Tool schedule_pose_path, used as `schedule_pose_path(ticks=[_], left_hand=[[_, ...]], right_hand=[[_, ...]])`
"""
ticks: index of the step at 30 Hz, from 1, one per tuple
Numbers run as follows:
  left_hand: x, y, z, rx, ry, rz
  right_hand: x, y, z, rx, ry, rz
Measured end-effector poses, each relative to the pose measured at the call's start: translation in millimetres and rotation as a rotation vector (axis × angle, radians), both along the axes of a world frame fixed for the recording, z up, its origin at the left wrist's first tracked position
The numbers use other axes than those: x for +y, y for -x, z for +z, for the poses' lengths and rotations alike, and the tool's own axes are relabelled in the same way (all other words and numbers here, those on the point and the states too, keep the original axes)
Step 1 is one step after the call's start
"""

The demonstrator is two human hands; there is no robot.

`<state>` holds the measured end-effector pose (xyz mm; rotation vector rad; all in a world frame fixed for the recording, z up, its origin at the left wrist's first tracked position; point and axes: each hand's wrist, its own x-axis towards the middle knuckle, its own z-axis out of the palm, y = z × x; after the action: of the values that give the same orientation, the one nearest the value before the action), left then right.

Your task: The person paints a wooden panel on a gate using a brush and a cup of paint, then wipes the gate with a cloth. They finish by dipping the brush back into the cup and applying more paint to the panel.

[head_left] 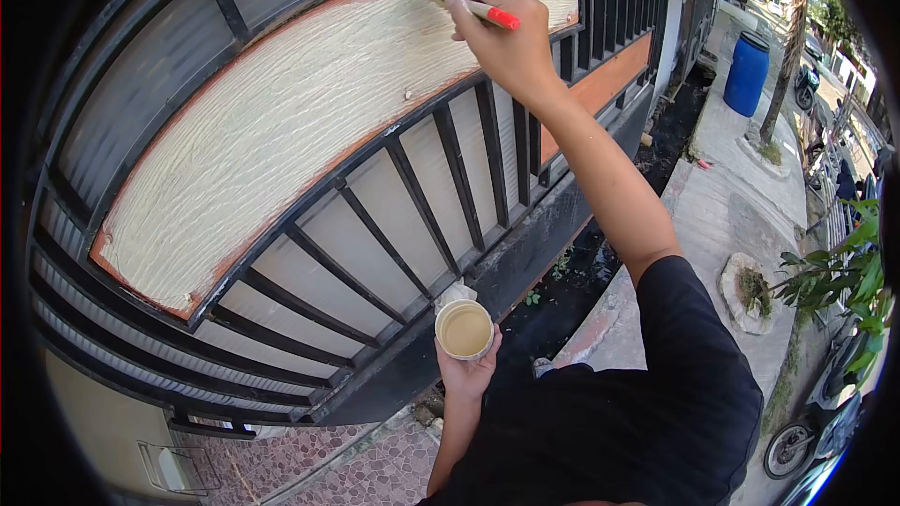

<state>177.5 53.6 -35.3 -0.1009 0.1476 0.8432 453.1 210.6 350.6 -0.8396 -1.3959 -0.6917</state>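
My right hand (506,37) is closed around a paintbrush (483,10) with a red handle end. The bristles touch the upper part of a long panel (309,94), which is coated in cream paint and has a reddish-brown edge. Lower down, my left hand (468,370) holds a round cup (466,329) of beige paint, upright with its open top facing me. A crumpled whitish cloth or paper (455,293) shows just beyond the cup, partly hidden by it.
Black metal bars (412,185) frame the panel, and an orange-brown panel (609,75) sits to the right. Below the fence runs a dark ditch (600,258). A blue barrel (747,74), a tree trunk, plants and motorcycles stand along the pavement (722,197).
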Motion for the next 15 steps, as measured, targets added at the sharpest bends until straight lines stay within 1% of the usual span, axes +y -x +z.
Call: schedule_pose_path(ticks=[1,3,5,6,8,9,11,12,14,15], left_hand=[[-1,-1,2,0.001,-0.002,0.0],[-1,0,2,0.005,-0.003,0.007],[-2,2,0,0.019,0.002,0.024],[-1,2,-1,0.017,-0.001,0.03],[2,4,-3,0.005,-0.007,0.044],[3,4,-1,0.006,-0.006,0.048],[4,3,2,0.016,-0.004,0.068],[4,3,1,0.02,0.002,0.067],[7,0,-1,0.053,0.034,0.07],[9,-3,-1,0.055,0.032,0.067]], right_hand=[[5,-18,1,0.096,-0.011,-0.082],[29,-60,4,0.139,-0.068,-0.271],[49,-80,6,0.179,-0.067,-0.33],[51,-74,8,0.177,-0.07,-0.323],[60,-55,7,0.15,-0.047,-0.187],[60,-42,6,0.152,-0.045,-0.182],[51,-14,6,0.104,-0.065,-0.043],[46,-6,4,0.108,-0.058,-0.044],[34,2,3,-0.006,-0.032,0.118],[28,1,3,-0.005,-0.034,0.114]])
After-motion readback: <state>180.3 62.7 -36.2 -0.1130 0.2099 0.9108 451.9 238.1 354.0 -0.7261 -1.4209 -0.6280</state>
